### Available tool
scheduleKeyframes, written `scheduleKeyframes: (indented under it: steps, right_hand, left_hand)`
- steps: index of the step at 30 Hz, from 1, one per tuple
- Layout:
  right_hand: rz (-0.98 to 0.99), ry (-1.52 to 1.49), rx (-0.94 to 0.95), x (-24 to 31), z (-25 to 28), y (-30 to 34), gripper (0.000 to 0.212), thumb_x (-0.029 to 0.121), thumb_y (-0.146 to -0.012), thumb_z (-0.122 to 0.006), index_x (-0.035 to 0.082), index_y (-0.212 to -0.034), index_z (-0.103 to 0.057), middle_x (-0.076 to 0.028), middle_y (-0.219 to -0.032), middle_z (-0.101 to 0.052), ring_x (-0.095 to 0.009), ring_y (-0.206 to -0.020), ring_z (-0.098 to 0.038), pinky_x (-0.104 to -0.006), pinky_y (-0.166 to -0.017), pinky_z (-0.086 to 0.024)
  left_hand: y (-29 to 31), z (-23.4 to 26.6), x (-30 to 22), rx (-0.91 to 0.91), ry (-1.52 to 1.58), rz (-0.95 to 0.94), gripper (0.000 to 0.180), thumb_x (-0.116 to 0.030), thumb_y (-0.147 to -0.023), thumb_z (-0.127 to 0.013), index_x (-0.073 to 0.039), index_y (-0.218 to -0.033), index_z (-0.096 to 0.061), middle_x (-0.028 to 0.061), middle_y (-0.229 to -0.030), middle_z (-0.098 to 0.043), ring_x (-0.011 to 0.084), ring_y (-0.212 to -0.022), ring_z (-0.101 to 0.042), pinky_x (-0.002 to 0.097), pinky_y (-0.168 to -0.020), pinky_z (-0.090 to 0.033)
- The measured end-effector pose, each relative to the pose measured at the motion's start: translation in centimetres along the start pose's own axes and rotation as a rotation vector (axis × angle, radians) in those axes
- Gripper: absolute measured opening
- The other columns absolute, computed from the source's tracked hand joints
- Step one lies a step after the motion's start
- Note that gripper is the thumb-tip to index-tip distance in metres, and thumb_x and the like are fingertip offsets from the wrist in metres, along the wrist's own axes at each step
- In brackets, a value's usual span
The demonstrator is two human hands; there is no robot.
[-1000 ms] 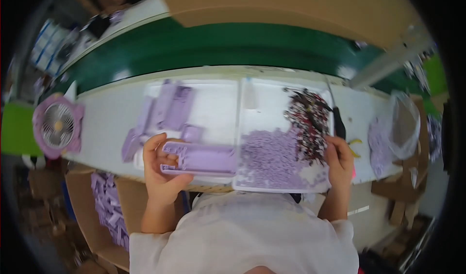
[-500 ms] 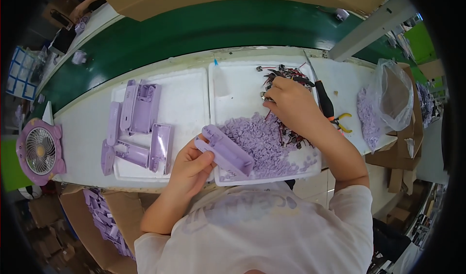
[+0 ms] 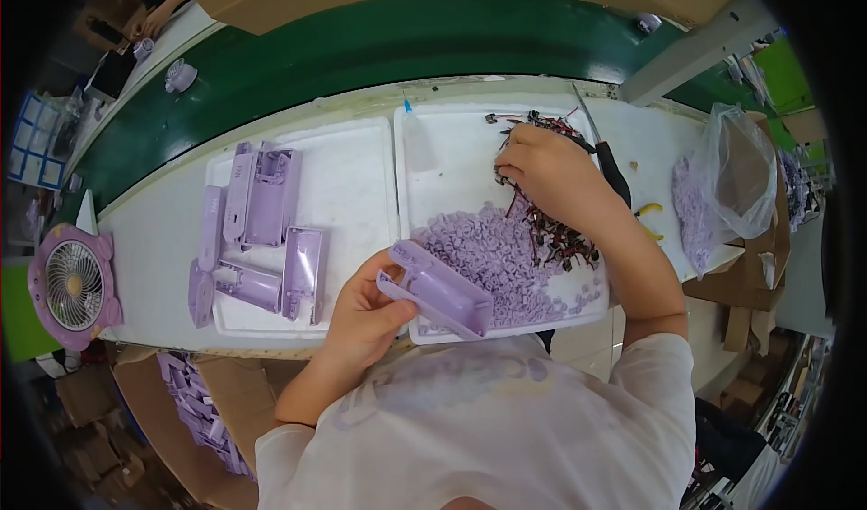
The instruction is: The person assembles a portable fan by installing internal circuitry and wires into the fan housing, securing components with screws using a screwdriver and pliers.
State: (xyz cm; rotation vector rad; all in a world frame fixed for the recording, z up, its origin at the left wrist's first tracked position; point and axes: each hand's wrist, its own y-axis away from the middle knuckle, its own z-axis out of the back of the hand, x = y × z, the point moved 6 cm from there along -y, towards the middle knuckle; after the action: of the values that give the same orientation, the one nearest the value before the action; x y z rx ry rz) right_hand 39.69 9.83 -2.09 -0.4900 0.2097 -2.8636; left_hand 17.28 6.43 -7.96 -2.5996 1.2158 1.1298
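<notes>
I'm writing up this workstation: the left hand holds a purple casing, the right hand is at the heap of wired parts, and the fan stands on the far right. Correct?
Not quite: the head view shows the fan on the far left. The left hand does hold a purple casing, and the right hand is at the heap of wired parts.

Assy wkshp: pts [image 3: 488,262] in trays [image 3: 348,194]

The held case [image 3: 444,288] is showing plain light purple, and the small pieces [image 3: 488,262] are repeating this same purple. The wired parts [image 3: 556,237] are mixing black with red. The trays [image 3: 470,153] are looking white, the long strip [image 3: 361,50] is shining dark green, and the fan [image 3: 74,286] is wearing pinkish purple around its grey grille [image 3: 65,263].
</notes>
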Motion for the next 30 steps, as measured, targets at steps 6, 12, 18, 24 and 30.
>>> scheduleKeyframes:
  steps: [6,12,18,24,30]
  right_hand:
    - [-0.054,-0.099,0.032,-0.4,-1.0,0.2,0.007,0.006,-0.074,-0.06,0.001,-0.079,-0.06,-0.01,-0.08,-0.055,-0.03,-0.076,-0.056,-0.0367,-0.068,-0.045]
    - [-0.102,-0.175,0.007,-0.7,-1.1,0.3,0.009,0.004,-0.074,-0.06,-0.001,-0.082,-0.058,-0.012,-0.082,-0.055,-0.032,-0.077,-0.055,-0.0369,-0.068,-0.045]
    - [-0.103,-0.203,-0.006,-0.9,-1.0,0.4,0.01,0.004,-0.075,-0.06,0.0,-0.084,-0.057,-0.012,-0.083,-0.055,-0.031,-0.078,-0.055,-0.0368,-0.068,-0.044]
    - [-0.076,-0.199,-0.002,-0.9,-0.9,0.6,0.011,0.004,-0.075,-0.06,0.0,-0.085,-0.057,-0.012,-0.084,-0.054,-0.031,-0.079,-0.054,-0.036,-0.069,-0.044]
    - [-0.172,-0.278,-0.303,-3.5,5.6,2.0,0.011,0.004,-0.08,-0.059,0.0,-0.091,-0.059,-0.004,-0.078,-0.055,-0.013,-0.069,-0.051,-0.0248,-0.061,-0.041]
  left_hand:
    - [-0.3,-1.5,0.3,0.122,-0.004,0.052,0.065,0.005,-0.073,-0.065,-0.002,-0.131,-0.037,0.0127,-0.123,-0.049,0.0252,-0.115,-0.048,0.0362,-0.097,-0.038]
    - [-0.1,-1.0,0.2,0.061,-0.084,0.031,0.068,0.006,-0.07,-0.068,-0.003,-0.131,-0.037,0.0087,-0.119,-0.051,0.0193,-0.11,-0.05,0.0332,-0.093,-0.042]
    - [0.2,-0.6,0.4,-0.036,-0.197,0.03,0.061,0.006,-0.066,-0.072,-0.002,-0.119,-0.045,0.0016,-0.098,-0.051,0.0125,-0.096,-0.053,0.0272,-0.081,-0.048]
    - [0.1,-1.1,-0.3,-0.019,-0.272,-0.057,0.059,0.007,-0.062,-0.074,-0.004,-0.113,-0.046,0.0019,-0.097,-0.051,0.0129,-0.095,-0.053,0.028,-0.082,-0.047]
    - [0.7,-1.1,-1.4,-0.139,-0.002,-0.097,0.061,-0.012,-0.075,-0.069,-0.002,-0.127,-0.037,0.0096,-0.114,-0.05,0.0197,-0.099,-0.053,0.0368,-0.09,-0.043]
